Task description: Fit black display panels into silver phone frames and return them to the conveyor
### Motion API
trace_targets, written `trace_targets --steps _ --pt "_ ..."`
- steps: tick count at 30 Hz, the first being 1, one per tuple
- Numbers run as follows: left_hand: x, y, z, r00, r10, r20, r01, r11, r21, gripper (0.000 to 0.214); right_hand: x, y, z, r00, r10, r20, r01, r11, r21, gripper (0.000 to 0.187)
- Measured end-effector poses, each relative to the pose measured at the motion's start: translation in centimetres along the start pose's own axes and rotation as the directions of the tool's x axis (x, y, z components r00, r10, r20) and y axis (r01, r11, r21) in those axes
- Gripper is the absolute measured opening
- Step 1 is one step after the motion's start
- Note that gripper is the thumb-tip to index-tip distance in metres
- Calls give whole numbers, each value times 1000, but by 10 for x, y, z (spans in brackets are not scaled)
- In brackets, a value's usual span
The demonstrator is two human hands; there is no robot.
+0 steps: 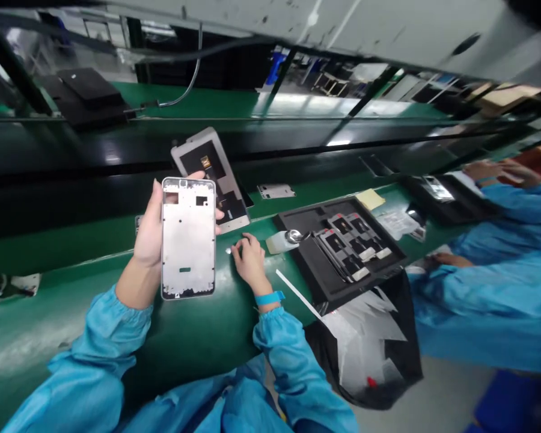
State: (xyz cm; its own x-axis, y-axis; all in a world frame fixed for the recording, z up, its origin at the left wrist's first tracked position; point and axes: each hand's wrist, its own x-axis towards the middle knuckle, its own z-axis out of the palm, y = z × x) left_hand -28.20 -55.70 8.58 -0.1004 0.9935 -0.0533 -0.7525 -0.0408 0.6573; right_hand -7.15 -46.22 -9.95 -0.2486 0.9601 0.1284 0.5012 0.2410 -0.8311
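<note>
My left hand [149, 231] is closed around the edges of a pale metal tablet frame [188, 240], held upright above the bench. The frame has small square cutouts near its top. Behind it, a larger silver-edged device panel [228, 186] with a black inner face leans at a slant, partly hidden by the frame and my fingers. My right hand [251, 261] is low over the green bench, fingers curled and thumb drawn in. Beside its fingertips lies a tiny white piece [228, 250]. Whatever sits between those fingers is too small to make out.
Right of my hand is a white bottle [277, 242] with a metallic top. A black foam tray [304, 255] holds several device parts. A black bag [406, 355] with clear film sheets hangs below. A co-worker's blue sleeve [464, 285] is at right. A flat plate [276, 191] lies behind.
</note>
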Motion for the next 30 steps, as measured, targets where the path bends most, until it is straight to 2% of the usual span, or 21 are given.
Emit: trace_targets --steps 3,5,7,9,12,14,16,19,21,23,26,28,30 --pt "-3 2 6 997 -58 43 60 997 -50 83 0 -23 -15 1000 9 15 -10 995 100 58" --pt "-5 -2 5 993 -79 91 82 996 -30 82 1 -51 -31 994 -18 106 -17 948 319 77" --pt "-7 -9 2 984 -83 158 80 997 21 81 0 -83 -47 958 -102 267 -93 773 628 82" --pt "-10 -17 -2 970 -73 233 57 995 76 83 0 -111 -58 906 -200 374 -166 643 747 80" --pt "-18 -23 -4 951 -62 304 26 992 121 87 -3 -133 -64 849 -285 444 -182 632 754 73" --pt "-25 -23 -1 944 -48 326 11 993 116 88 -9 -134 -66 844 -312 436 -156 636 756 71" --pt "-34 -19 5 935 11 354 -40 996 74 85 -20 -128 -71 855 -335 397 -113 626 772 70" --pt "-48 -12 16 919 91 383 -90 996 -21 75 -40 -111 -85 898 -330 289 -13 639 769 74" --pt "-57 -9 22 915 95 392 -76 995 -63 71 -53 -98 -96 926 -320 202 73 675 734 74" --pt "-64 -8 25 914 77 398 -48 995 -82 70 -64 -88 -105 930 -340 136 148 688 711 70" --pt "-65 -10 27 933 79 350 -53 995 -82 68 -77 -82 -115 921 -377 100 211 697 685 65" --pt "-57 -12 27 947 144 289 -137 990 -44 66 -82 -87 -121 913 -403 70 285 750 597 61" --pt "-45 -13 25 950 228 213 -237 971 15 66 -84 -97 -126 883 -467 38 409 807 427 59"
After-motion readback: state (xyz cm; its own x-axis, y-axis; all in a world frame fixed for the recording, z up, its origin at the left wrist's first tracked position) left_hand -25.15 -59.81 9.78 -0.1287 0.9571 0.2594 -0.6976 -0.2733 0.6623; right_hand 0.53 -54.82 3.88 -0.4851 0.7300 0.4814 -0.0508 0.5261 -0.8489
